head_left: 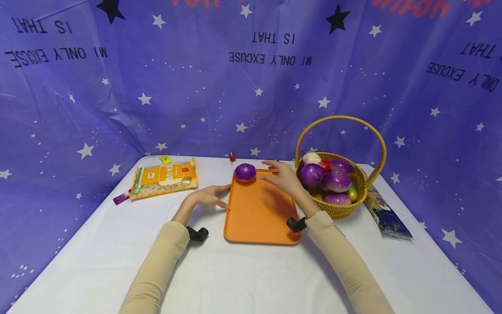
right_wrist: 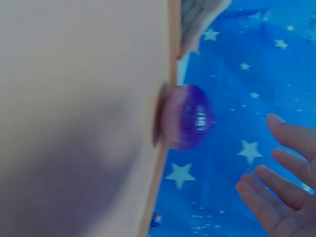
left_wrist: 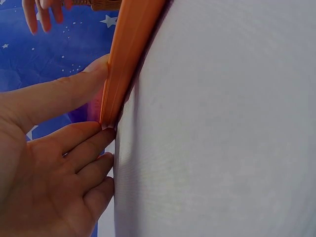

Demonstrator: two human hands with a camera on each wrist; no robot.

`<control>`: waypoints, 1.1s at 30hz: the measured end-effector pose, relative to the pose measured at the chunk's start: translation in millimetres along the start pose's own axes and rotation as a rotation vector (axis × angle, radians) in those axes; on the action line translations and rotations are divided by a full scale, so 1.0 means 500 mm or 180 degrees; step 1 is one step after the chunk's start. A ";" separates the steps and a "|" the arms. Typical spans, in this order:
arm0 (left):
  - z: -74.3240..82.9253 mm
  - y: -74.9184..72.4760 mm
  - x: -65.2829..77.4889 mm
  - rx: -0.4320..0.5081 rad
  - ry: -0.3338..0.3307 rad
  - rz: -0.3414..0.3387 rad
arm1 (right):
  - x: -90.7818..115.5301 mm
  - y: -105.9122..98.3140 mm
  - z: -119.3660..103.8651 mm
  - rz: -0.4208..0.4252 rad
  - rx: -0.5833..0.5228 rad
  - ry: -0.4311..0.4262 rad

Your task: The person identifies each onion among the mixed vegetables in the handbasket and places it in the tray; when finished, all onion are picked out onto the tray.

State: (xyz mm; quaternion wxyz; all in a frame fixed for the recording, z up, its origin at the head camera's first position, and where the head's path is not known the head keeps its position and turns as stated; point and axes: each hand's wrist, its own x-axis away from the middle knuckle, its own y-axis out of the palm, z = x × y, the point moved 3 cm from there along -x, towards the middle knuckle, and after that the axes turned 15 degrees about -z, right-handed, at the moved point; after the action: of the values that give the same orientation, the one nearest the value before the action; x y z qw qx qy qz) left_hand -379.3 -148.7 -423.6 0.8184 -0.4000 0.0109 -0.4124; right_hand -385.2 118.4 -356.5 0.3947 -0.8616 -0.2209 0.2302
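An orange tray point(head_left: 260, 222) lies on the white table, and a round purple onion-like vegetable point(head_left: 245, 172) sits at its far left corner. My left hand point(head_left: 205, 197) is at the tray's left side. In the left wrist view its thumb point(left_wrist: 74, 91) and fingertips touch the tray's outer edge point(left_wrist: 126, 64), with the fingers nearly straight. Over the far right part of the tray hovers my right hand point(head_left: 285, 179), fingers spread and holding nothing. The right wrist view shows the purple vegetable point(right_wrist: 187, 117) apart from the right hand point(right_wrist: 286, 182).
Right of the tray stands a wicker basket point(head_left: 337, 211) with a tall handle, holding several purple vegetables, a white one and a red one. A dark packet point(head_left: 388, 218) lies beyond it. At left are a yellow grain bag point(head_left: 164, 178) and small wrapped sweets point(head_left: 122, 197).
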 end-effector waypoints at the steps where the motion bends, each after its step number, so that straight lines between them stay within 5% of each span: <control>1: 0.000 0.000 0.001 0.0007 0.0000 0.0001 | 0.008 -0.005 -0.004 0.0009 0.0021 -0.0011; 12: 0.005 0.005 -0.002 0.0107 0.0001 0.0004 | 0.111 -0.073 -0.034 0.0196 0.0576 -0.0293; 33: 0.002 0.003 0.001 0.0040 -0.0096 -0.0001 | 0.218 -0.212 0.019 0.0214 0.0829 0.0254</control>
State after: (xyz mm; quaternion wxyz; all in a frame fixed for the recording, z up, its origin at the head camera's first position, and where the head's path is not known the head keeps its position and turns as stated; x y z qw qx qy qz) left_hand -377.5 -148.1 -423.8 0.8209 -0.4010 -0.0041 -0.4066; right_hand -324.9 248.0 -303.3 0.5038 -0.8185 -0.1443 0.2356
